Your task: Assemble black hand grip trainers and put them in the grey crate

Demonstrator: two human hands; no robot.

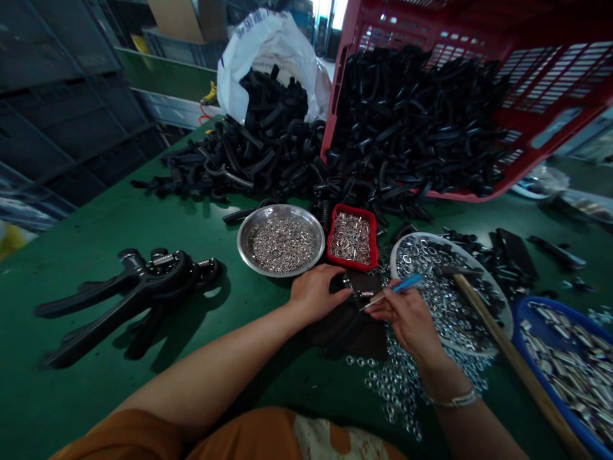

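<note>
Two or more clamps (153, 281) seem finished at left; mid-tabletop (258, 383), another clamp (345, 324) is held by the curled left grip (313, 294), a blue tool (407, 282) pinched in the right grip (406, 314); many black parts (421, 115) seem left unassembled.

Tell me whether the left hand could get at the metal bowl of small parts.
Probably yes: the metal bowl sits beside the left hand, open-topped, nothing visible between, though that hand is busy at the black clamp.
</note>
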